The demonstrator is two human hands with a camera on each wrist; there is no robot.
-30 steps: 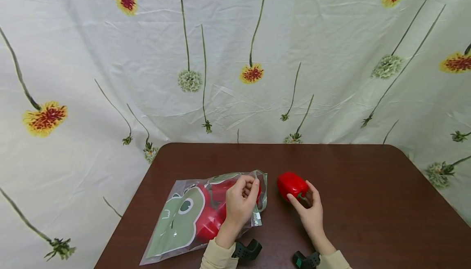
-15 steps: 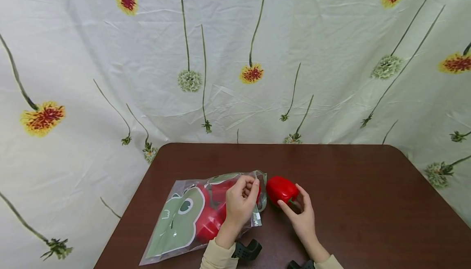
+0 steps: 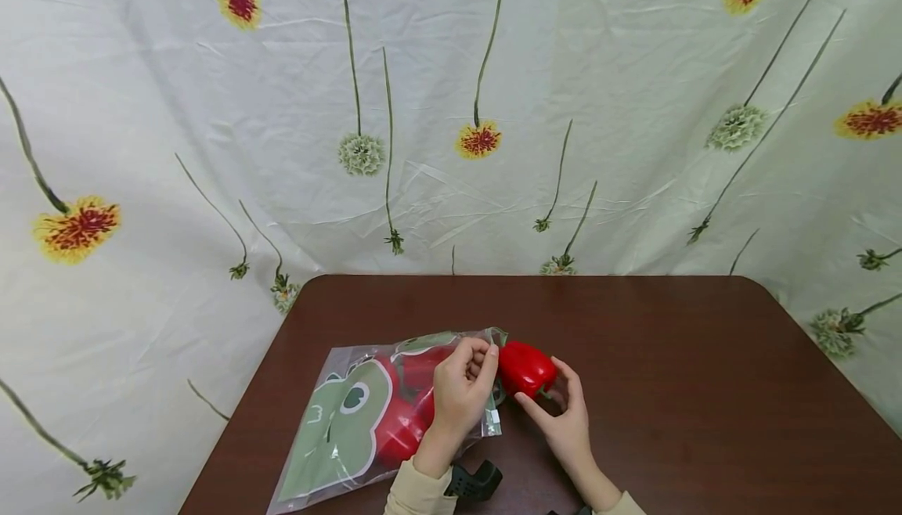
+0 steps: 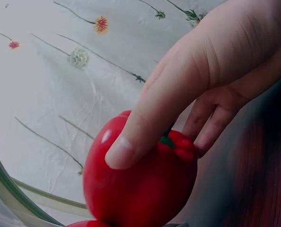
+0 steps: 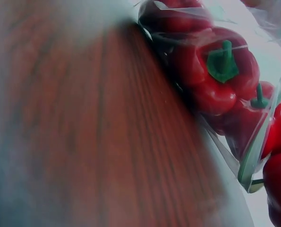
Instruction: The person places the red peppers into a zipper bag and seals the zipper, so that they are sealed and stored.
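Note:
My right hand (image 3: 564, 425) grips a red bell pepper (image 3: 526, 369) with a green stem, thumb on the near side and fingers on the far side. In the left wrist view that pepper (image 4: 140, 189) sits at the mouth of a clear plastic bag. The bag (image 3: 331, 429) lies on the table, printed with a green cartoon animal face. Several red peppers show inside it; one pepper (image 5: 223, 71) has its green stem towards the right wrist camera. My left hand (image 3: 461, 390) pinches the upper edge of the bag's mouth between thumb and curled fingers.
The dark brown table (image 3: 669, 390) has rounded far corners. A pale cloth (image 3: 423, 210) printed with flowers hangs behind it. The left wrist wears a black strap device (image 3: 475, 481) close above the table top.
My right hand has carried the pepper leftwards to the bag's mouth, where it was well to the right a second ago. The left hand has stayed at the bag's edge.

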